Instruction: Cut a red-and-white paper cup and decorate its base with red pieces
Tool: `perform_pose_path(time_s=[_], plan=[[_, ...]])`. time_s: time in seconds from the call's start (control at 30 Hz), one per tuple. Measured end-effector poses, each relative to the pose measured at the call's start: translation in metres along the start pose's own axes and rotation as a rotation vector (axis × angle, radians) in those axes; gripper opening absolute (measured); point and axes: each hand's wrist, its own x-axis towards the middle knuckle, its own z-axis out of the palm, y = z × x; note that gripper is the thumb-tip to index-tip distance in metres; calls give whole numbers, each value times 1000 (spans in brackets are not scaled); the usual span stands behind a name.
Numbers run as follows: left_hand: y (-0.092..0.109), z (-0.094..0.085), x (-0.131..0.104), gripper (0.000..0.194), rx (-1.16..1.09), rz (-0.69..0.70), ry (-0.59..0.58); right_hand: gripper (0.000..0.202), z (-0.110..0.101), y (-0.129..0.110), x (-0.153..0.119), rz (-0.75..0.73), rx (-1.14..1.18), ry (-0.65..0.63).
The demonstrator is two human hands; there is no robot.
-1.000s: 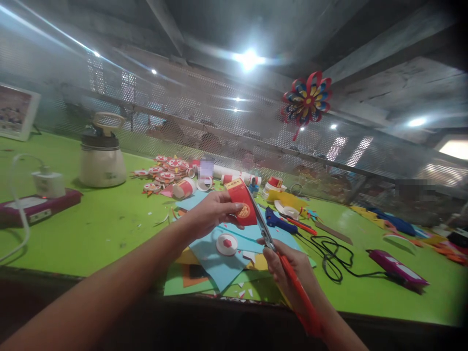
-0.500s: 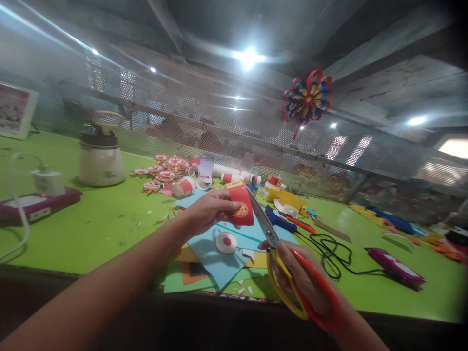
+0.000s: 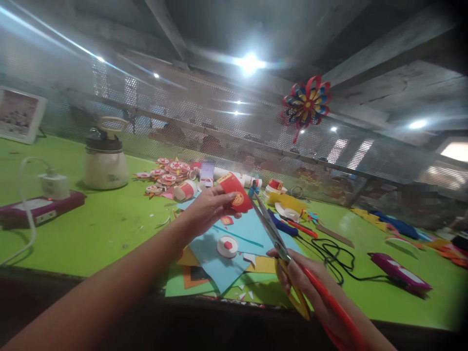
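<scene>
In my left hand [image 3: 210, 207] is a piece of red paper cup [image 3: 237, 194] with a gold emblem, pinched between thumb and fingers. My right hand [image 3: 307, 275] grips scissors [image 3: 272, 229] with one red and one yellow handle. Their blades point up and left, the tips just right of the cup piece and apart from it. Below lies light blue paper [image 3: 215, 265], and on it a round white disc [image 3: 227, 246] with a red centre. Small white scraps are scattered near the table's front edge.
Behind my left hand are several red-and-white paper turtle-like figures [image 3: 170, 170]. A blue glue gun [image 3: 283, 224] with a black cord lies to the right. A purple power strip [image 3: 400, 273] sits further right; a spray bottle [image 3: 106, 163] stands at left. A paper flower [image 3: 307, 105] hangs above.
My left hand has raised and tilted the red cup piece. The scissors have moved right and down, away from its edge. The view has shifted slightly.
</scene>
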Motion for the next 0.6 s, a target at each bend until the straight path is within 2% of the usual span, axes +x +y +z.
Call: perform_pose_path(time_s=[0.13, 0.23, 0.6], plan=[[2, 2, 0, 17, -19, 29, 39, 45, 6, -2, 0, -35, -162, 93], [2, 3, 0, 19, -24, 21, 53, 46, 9, -4, 0, -42, -196, 124], [-1, 3, -1, 14, 17, -10, 22, 54, 11, -6, 3, -9, -222, 105]])
